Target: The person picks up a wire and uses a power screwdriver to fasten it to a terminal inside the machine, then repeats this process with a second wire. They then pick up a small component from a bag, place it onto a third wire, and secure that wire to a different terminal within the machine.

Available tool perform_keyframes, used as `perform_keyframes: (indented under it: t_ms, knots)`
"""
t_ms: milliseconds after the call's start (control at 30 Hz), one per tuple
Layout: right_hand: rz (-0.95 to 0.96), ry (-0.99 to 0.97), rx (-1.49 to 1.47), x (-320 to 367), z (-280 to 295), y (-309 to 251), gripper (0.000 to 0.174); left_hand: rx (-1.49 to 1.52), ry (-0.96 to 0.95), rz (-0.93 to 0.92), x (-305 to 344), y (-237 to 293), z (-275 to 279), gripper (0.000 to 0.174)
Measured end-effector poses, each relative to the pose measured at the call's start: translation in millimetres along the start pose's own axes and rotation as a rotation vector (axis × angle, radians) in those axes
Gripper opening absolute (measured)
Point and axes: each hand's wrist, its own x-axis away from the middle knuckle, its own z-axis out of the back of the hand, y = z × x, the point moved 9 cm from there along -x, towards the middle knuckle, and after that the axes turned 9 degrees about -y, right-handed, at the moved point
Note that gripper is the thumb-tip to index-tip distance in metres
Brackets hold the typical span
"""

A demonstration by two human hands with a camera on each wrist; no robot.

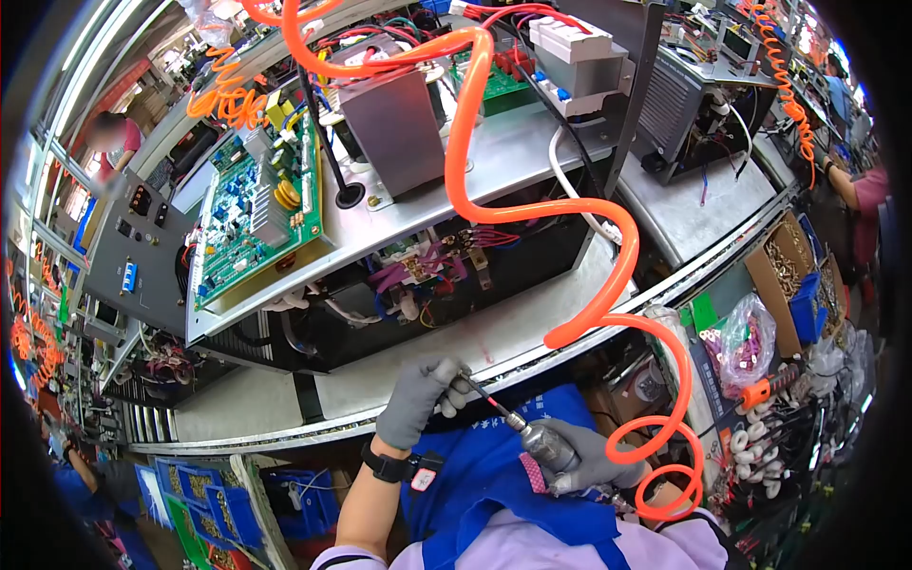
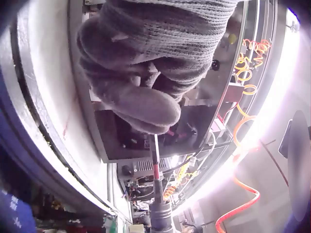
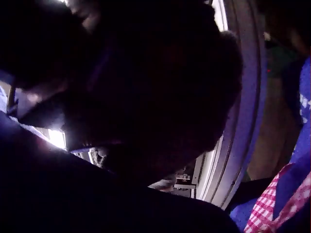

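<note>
The gloved right hand (image 1: 594, 458) grips a grey air screwdriver (image 1: 549, 446) with pink checked cloth (image 1: 532, 472) at its grip, held over the lap. Its thin bit (image 1: 486, 397) points up and left to the gloved left hand (image 1: 421, 401), whose thumb and fingers pinch the bit's tip. In the left wrist view the fingers (image 2: 141, 107) close round the end of the bit (image 2: 156, 160); whether a small part is between them is hidden. The right wrist view is mostly dark.
An open metal chassis with a green circuit board (image 1: 256, 214) and a transformer (image 1: 391, 119) stands on the bench beyond the hands. An orange coiled hose (image 1: 465, 123) hangs across the front. Blue bins (image 1: 214, 499) are at lower left; bagged parts (image 1: 746, 347) lie right.
</note>
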Motion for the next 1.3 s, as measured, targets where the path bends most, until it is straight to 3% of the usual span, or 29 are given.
perform_keyframes:
  t_ms: [100, 200, 300, 433, 533, 633, 733, 900, 933, 1033, 1133, 1300]
  knots:
    - [0.183, 0.049, 0.239, -3.1, 15.0, -6.3, 0.092, -0.074, 0.355, 0.068, -2.6, -22.3, 33.4, 0.035]
    - [0.141, 0.058, 0.086, 5.2, 14.2, -17.0, 0.079, -0.792, 0.767, -0.434, 7.4, 19.7, 41.5, 0.031]
    - [0.118, 0.073, -0.02, 13.6, 13.1, -25.1, 0.076, -1.094, 0.822, -0.277, -8.0, 17.8, 34.1, 0.028]
    - [0.15, 0.026, -0.093, 17.8, 13.2, -25.9, 0.077, -1.268, 0.757, -0.359, -24.2, 7.2, 32.1, 0.021]
    - [0.181, 0.002, -0.132, 22.1, 15.0, -28.6, 0.077, -1.378, 0.701, -0.637, -31.9, 16.9, 17.4, 0.019]
    - [0.212, -0.021, -0.159, 29.7, 14.9, -28.0, 0.077, -1.599, 0.508, -0.55, -45.7, 45.5, -11.6, 0.023]
    - [0.241, -0.05, -0.185, 32.9, 14.8, -29.7, 0.077, -1.793, 0.382, -0.562, -58.2, 41.1, -19.9, 0.025]
    - [0.273, -0.091, -0.202, 33.2, 12.6, -27.5, 0.078, -1.63, 0.136, -0.6, -65.6, 51.0, -30.4, 0.015]
    - [0.28, -0.099, -0.205, 33.5, 12.0, -26.9, 0.078, -1.655, 0.085, -0.484, -71.9, 46.6, -27.4, 0.013]
    - [0.295, -0.119, -0.197, 35.1, 10.8, -25.0, 0.078, -1.508, 0.024, -0.467, -73.4, 57.9, -33.7, 0.015]
    - [0.313, -0.131, -0.192, 37.3, 8.9, -24.2, 0.079, -1.61, -0.064, -0.321, -80.7, 54.9, -32.1, 0.015]
    - [0.333, -0.144, -0.189, 38.3, 3.9, -20.8, 0.079, -1.665, -0.054, -0.341, -73.6, 65.7, -38.5, 0.013]
